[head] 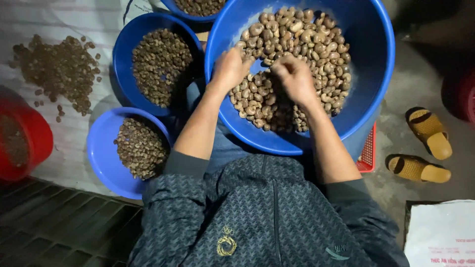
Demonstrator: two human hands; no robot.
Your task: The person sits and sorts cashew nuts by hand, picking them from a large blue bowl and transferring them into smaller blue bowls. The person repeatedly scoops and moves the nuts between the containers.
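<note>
- A seated person in a dark patterned jacket leans over a large blue basin resting on the lap, filled with pale cashew nuts
- The left hand lies on the nuts by the basin's near left rim, fingers curled down into the heap; what they pinch, I cannot tell
- The right hand sits just beside it, mid-basin, fingers bunched narrow around a nut or two
- To the left, two smaller blue bowls hold darker sorted nuts
- A loose pile of nuts lies on a white sheet on the floor
- A red tub stands far left
- Tan sandals rest on the floor at right
</note>
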